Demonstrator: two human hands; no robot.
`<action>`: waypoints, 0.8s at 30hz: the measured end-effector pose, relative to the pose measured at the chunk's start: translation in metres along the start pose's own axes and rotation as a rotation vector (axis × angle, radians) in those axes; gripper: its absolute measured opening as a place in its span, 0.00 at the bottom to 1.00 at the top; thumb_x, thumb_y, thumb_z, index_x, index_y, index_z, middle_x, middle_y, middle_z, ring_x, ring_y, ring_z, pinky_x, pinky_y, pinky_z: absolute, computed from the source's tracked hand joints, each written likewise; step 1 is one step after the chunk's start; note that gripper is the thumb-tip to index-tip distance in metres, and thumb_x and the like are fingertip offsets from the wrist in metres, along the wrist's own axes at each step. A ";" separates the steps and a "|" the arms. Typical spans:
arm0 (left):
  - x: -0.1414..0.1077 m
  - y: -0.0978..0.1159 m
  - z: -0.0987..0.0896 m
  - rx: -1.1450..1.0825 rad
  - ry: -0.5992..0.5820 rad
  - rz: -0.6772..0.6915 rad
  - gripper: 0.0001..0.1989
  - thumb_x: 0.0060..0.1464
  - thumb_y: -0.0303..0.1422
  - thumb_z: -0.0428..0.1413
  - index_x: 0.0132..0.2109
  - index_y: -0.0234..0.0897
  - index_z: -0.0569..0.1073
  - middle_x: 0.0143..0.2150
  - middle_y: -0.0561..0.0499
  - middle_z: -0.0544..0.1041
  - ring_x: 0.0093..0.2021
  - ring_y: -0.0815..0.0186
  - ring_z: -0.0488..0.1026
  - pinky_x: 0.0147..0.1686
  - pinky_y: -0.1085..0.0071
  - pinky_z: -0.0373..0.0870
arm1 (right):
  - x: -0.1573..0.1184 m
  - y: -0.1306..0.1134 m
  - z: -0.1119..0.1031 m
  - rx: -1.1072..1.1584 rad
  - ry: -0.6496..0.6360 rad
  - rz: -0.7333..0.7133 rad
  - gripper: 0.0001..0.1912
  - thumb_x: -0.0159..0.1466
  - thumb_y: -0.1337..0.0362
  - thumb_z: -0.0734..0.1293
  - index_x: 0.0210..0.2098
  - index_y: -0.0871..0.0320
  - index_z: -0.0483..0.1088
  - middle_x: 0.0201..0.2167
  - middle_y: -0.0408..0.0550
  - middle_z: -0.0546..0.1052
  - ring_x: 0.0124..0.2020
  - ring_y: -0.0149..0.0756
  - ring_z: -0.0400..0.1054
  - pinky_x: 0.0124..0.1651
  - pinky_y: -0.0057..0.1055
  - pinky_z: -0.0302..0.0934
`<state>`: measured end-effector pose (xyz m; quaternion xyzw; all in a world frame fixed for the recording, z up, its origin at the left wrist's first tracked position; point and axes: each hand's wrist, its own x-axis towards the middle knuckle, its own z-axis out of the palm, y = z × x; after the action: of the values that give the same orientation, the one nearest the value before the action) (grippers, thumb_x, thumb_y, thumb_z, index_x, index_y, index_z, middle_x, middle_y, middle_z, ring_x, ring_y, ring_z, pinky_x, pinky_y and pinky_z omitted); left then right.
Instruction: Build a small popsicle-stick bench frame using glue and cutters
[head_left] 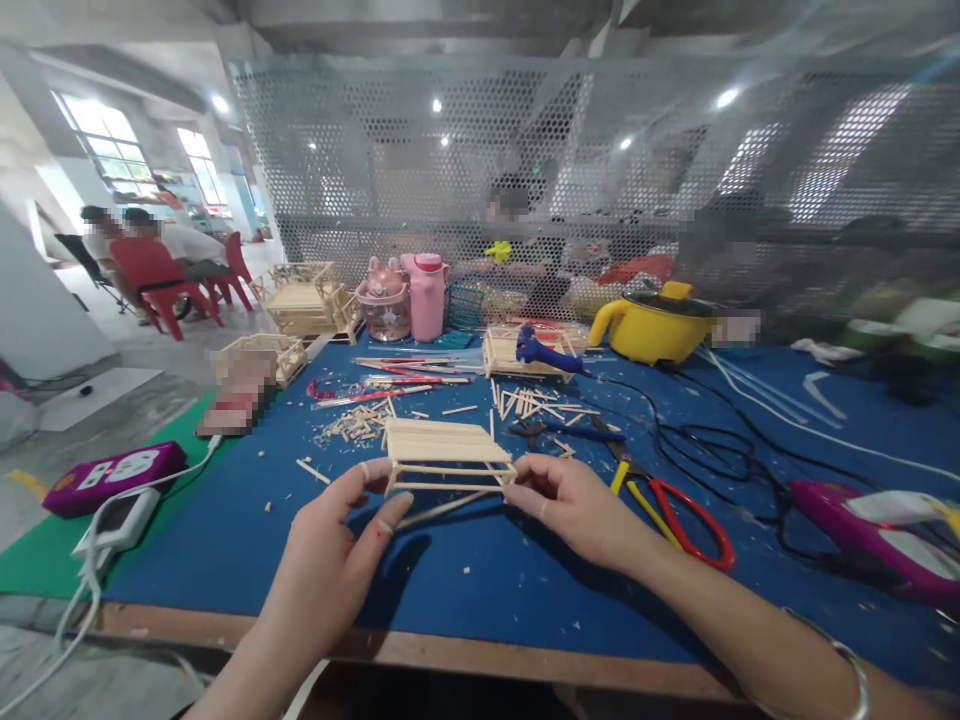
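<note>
Between my two hands is a small wooden stick model [442, 442], with a flat slatted top and thin rails below it. My left hand [337, 540] pinches its left end between thumb and fingers. At the right end, my right hand [566, 500] grips a corner the same way. The model is tilted so that its slatted top faces me. Behind it lie loose short sticks [360, 422] and more cut sticks [532, 403]. A blue glue gun [547, 350] rests on another stick frame [499, 355] further back.
Red-handled pliers [694, 525] and dark cutters [570, 432] lie right of my hands. Black cable [697, 450] loops across the blue mat. A yellow pot [660, 330], pink jug [426, 300] and perforated screen [420, 180] stand behind. A phone [240, 395] and purple power strip [112, 478] are left.
</note>
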<state>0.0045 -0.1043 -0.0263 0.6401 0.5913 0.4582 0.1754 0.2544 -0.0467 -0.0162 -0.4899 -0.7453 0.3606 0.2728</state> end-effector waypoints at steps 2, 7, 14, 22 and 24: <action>0.000 0.001 0.003 -0.152 -0.033 -0.081 0.13 0.54 0.42 0.54 0.43 0.41 0.72 0.39 0.51 0.79 0.40 0.64 0.76 0.40 0.70 0.71 | -0.001 0.000 0.002 0.117 -0.016 -0.016 0.10 0.59 0.56 0.65 0.30 0.57 0.67 0.24 0.41 0.69 0.26 0.30 0.62 0.30 0.26 0.57; -0.004 0.001 0.012 -0.340 -0.032 -0.163 0.11 0.53 0.41 0.55 0.39 0.39 0.70 0.34 0.52 0.78 0.36 0.66 0.75 0.36 0.73 0.71 | -0.004 -0.007 -0.001 0.359 0.069 -0.060 0.14 0.57 0.54 0.68 0.34 0.56 0.63 0.30 0.44 0.72 0.31 0.31 0.65 0.35 0.28 0.59; -0.015 0.005 0.029 0.058 -0.299 0.007 0.20 0.52 0.36 0.55 0.53 0.44 0.67 0.43 0.49 0.76 0.43 0.61 0.73 0.43 0.66 0.69 | -0.009 0.004 -0.017 0.402 0.105 0.185 0.17 0.56 0.51 0.67 0.27 0.56 0.59 0.23 0.42 0.71 0.24 0.29 0.62 0.26 0.25 0.53; -0.015 -0.036 -0.004 0.460 -0.363 -0.040 0.18 0.60 0.33 0.40 0.54 0.45 0.66 0.47 0.47 0.76 0.46 0.61 0.73 0.45 0.65 0.68 | -0.032 0.012 -0.021 -0.060 0.093 0.194 0.13 0.54 0.56 0.66 0.21 0.56 0.60 0.19 0.39 0.63 0.23 0.29 0.56 0.26 0.25 0.51; -0.006 -0.051 -0.021 0.583 -0.288 -0.110 0.17 0.60 0.34 0.40 0.51 0.43 0.68 0.47 0.46 0.76 0.46 0.60 0.73 0.46 0.62 0.67 | -0.033 0.011 -0.017 -0.164 0.094 0.181 0.13 0.54 0.56 0.66 0.21 0.56 0.61 0.18 0.39 0.62 0.22 0.29 0.54 0.24 0.25 0.49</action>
<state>-0.0414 -0.1044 -0.0570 0.6888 0.7002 0.1644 0.0910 0.2850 -0.0697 -0.0165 -0.5919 -0.7116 0.2985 0.2328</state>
